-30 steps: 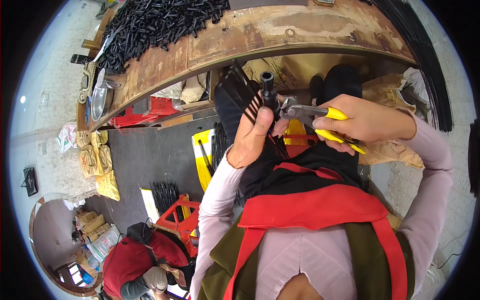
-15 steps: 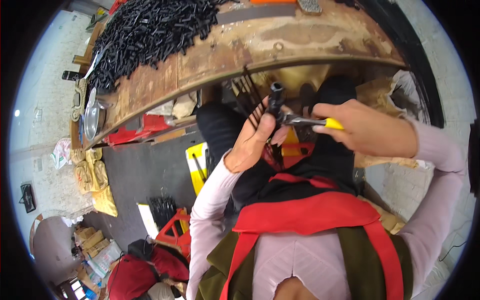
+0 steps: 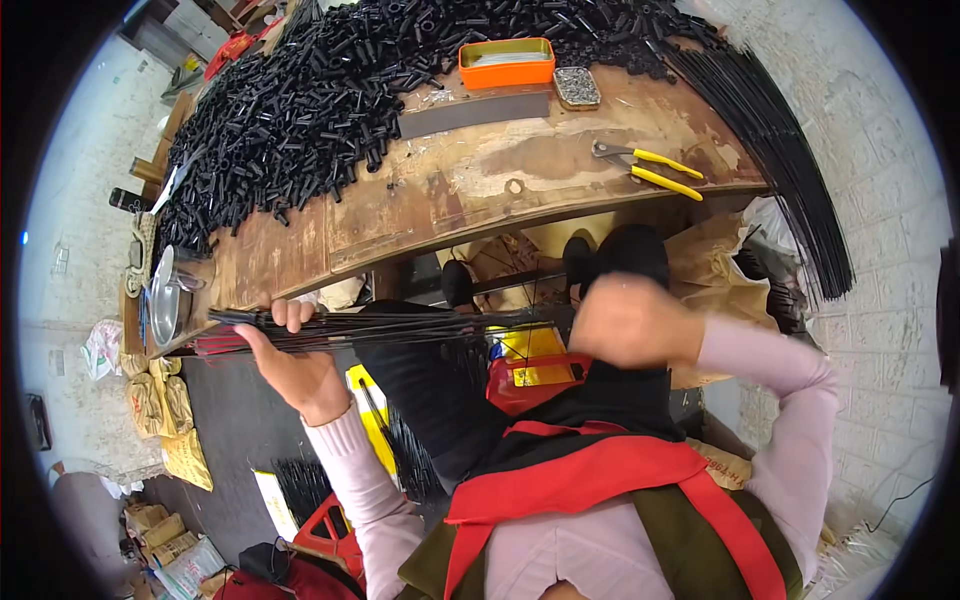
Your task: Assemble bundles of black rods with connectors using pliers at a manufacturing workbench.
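My left hand (image 3: 300, 380) is closed around the thicker black end of a bundle of thin black rods (image 3: 410, 326), thumb and fingertips wrapped over it. The bundle lies almost level across my lap, just below the workbench edge, its thin ends pointing right. My right hand (image 3: 630, 322) is smeared by motion close to those thin ends; its fingers cannot be made out. On the workbench (image 3: 420, 215) rest yellow-handled pincers (image 3: 667, 183), with no hand on them.
Short black tubes (image 3: 290, 120) are heaped over the bench's far left. An orange tin (image 3: 507, 80), a clear box of small metal bits (image 3: 576, 92) and a grey strip (image 3: 475, 115) lie beyond. Long black rods (image 3: 790, 160) overhang the right edge. A metal bowl (image 3: 163, 305) stands at left.
The pincers have gone from my right hand to the bench. My left hand has moved left with the black rods, which now lie level. My view has shifted, showing more of the bench.
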The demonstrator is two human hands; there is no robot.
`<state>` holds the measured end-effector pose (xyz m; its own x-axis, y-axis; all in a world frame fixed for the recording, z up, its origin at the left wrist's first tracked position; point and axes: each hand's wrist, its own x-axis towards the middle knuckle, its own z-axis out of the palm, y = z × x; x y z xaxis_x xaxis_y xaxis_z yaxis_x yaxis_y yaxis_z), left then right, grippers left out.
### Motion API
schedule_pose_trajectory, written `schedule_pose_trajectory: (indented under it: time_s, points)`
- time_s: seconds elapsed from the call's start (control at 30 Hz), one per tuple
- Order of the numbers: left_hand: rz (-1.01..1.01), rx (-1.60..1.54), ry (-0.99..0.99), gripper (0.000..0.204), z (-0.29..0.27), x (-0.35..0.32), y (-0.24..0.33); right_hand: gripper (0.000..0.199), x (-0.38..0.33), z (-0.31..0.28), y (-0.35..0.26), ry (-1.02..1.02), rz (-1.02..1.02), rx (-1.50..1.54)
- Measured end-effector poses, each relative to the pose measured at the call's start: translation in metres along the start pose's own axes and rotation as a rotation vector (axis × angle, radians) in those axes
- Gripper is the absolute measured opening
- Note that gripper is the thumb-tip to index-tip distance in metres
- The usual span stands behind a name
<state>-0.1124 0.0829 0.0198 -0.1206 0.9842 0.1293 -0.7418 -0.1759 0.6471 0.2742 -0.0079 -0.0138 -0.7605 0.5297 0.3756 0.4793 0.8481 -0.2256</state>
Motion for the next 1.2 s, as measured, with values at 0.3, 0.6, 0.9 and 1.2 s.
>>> schedule_pose_trajectory:
  time_s: [0.3,0.6,0.9,1.2]
  points:
    - [-0.571,-0.648,0.167,0.043,-0.051,-0.032,-0.141,0.031,-0.051,-0.048,-0.046,1.110,0.766,1.181]
    - [-1.116,-0.181,-0.567,0.045,0.001,-0.119,-0.190,0.025,-0.017,-0.028,-0.078,0.655,0.765,0.959]
    - [-0.431,0.645,-0.536,0.030,0.094,-0.114,-0.130,0.014,0.013,0.000,-0.044,0.567,0.827,1.243]
    - [-0.401,0.649,-0.438,0.022,0.089,-0.108,-0.104,0.016,0.026,0.006,-0.037,0.494,0.750,1.414]
